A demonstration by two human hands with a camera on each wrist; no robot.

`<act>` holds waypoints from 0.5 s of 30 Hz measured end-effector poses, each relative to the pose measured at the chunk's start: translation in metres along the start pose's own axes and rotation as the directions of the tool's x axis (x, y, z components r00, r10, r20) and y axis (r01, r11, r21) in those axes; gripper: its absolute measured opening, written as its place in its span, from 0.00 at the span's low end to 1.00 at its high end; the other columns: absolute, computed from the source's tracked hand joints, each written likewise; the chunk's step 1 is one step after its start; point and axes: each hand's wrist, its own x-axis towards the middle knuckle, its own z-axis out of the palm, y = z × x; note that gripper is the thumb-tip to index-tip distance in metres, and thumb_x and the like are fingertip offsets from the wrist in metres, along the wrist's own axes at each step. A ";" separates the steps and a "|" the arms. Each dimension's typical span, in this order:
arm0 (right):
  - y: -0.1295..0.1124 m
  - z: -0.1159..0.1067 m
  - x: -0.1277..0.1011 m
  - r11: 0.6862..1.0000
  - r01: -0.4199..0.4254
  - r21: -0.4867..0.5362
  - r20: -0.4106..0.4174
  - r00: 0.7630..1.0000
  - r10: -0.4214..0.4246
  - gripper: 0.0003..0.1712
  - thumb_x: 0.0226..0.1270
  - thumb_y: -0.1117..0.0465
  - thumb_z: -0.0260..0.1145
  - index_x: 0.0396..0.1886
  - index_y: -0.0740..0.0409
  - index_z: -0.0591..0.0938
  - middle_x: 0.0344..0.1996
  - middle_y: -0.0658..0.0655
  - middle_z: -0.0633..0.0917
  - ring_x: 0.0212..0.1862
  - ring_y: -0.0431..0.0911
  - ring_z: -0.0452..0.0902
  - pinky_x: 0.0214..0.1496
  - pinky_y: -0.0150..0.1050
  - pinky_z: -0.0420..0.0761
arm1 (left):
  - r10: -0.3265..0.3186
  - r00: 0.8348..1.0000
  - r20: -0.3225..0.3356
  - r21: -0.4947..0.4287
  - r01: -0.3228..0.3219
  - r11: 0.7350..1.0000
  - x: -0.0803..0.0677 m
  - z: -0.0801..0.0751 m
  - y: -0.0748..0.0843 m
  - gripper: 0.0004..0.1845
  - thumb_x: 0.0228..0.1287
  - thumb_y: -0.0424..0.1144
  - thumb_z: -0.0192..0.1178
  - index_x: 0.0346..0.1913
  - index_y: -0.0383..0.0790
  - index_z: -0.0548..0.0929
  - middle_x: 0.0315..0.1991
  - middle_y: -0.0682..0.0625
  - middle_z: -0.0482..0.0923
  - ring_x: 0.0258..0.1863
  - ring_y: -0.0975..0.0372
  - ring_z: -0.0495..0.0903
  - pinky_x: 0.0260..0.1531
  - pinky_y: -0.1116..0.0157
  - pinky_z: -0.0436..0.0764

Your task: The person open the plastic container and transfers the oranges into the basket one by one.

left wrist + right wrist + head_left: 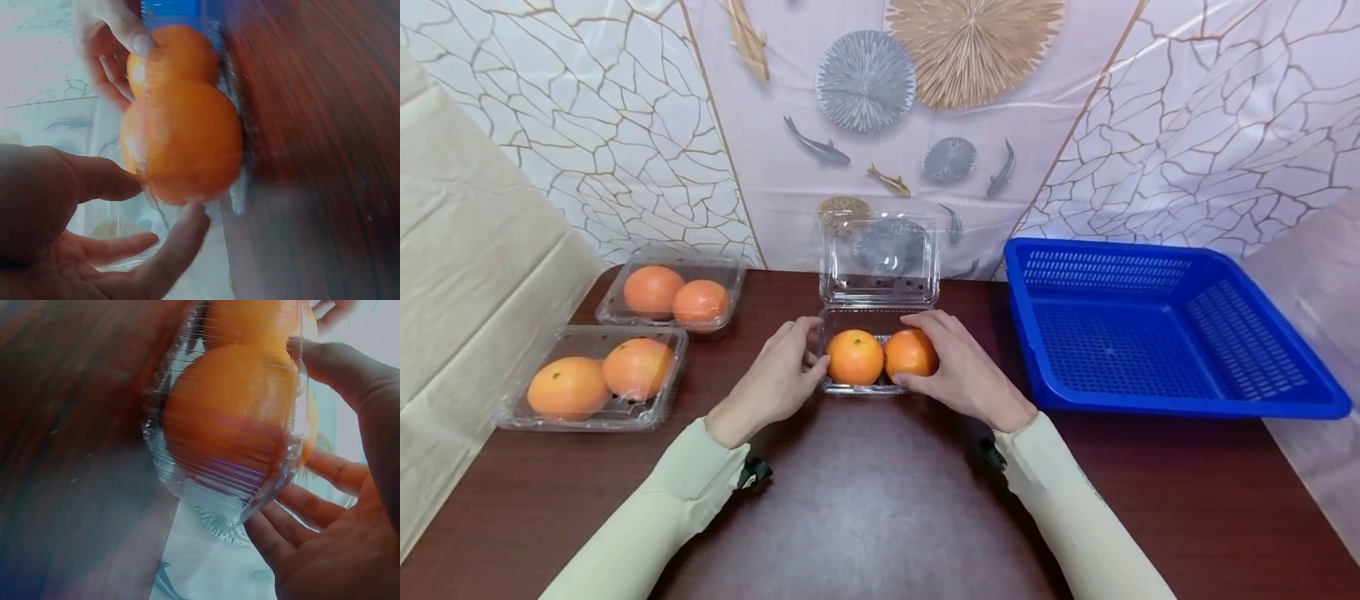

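A clear plastic clamshell box [859, 389] stands with its lid [880, 292] raised. Two oranges lie side by side in its base, a left orange [854, 358] and a right orange [912, 353]. My right hand [958, 362] holds the right orange from its outer side, thumb in front and fingers behind. At the box's left end is my left hand [778, 367], its thumb by the rim and its fingers loosely bent. In the left wrist view, the left fingers [178, 244] are beside the box end. The right wrist view shows right fingers [306, 503] along the ribbed wall.
Two lidded clear boxes, a front box [643, 412] and a back box [730, 304], stand at the left, each with two oranges. A blue plastic basket [1026, 333] is at the right. Behind the dark wooden table [880, 500] hangs a patterned sheet [880, 150].
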 end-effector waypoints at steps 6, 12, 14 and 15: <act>0.000 0.001 0.006 1.000 -0.014 0.013 0.037 0.999 0.013 0.44 0.55 0.46 0.81 0.69 0.56 0.75 0.65 0.56 0.78 0.66 0.53 0.71 0.70 0.49 0.74 | -0.088 0.996 0.027 -0.097 0.090 0.991 0.000 -0.002 0.001 0.28 0.67 0.33 0.65 0.67 0.30 0.71 0.48 0.38 0.81 0.40 0.55 0.85 0.43 0.60 0.86; 0.003 0.000 0.009 1.000 -0.019 -0.024 0.055 0.998 0.021 0.45 0.53 0.43 0.81 0.68 0.56 0.76 0.60 0.56 0.82 0.61 0.51 0.71 0.65 0.46 0.77 | -0.158 0.987 0.023 -0.182 0.159 0.970 0.001 -0.005 0.003 0.27 0.64 0.32 0.68 0.65 0.32 0.75 0.48 0.39 0.84 0.41 0.55 0.87 0.39 0.62 0.88; 0.003 0.000 0.010 0.999 -0.011 -0.039 0.054 0.998 0.013 0.45 0.53 0.42 0.81 0.67 0.56 0.76 0.59 0.56 0.82 0.60 0.51 0.71 0.64 0.45 0.77 | -0.181 0.983 0.035 -0.217 0.184 0.959 0.001 -0.006 0.004 0.27 0.64 0.32 0.68 0.65 0.32 0.75 0.46 0.39 0.84 0.38 0.57 0.88 0.37 0.62 0.88; 0.003 0.000 0.011 0.999 -0.008 -0.043 0.053 0.999 0.010 0.45 0.53 0.42 0.81 0.67 0.56 0.77 0.58 0.56 0.83 0.60 0.51 0.71 0.63 0.45 0.78 | -0.192 0.980 0.042 -0.239 0.197 0.951 0.000 -0.006 0.004 0.27 0.64 0.31 0.68 0.65 0.32 0.74 0.45 0.38 0.84 0.36 0.57 0.89 0.37 0.62 0.89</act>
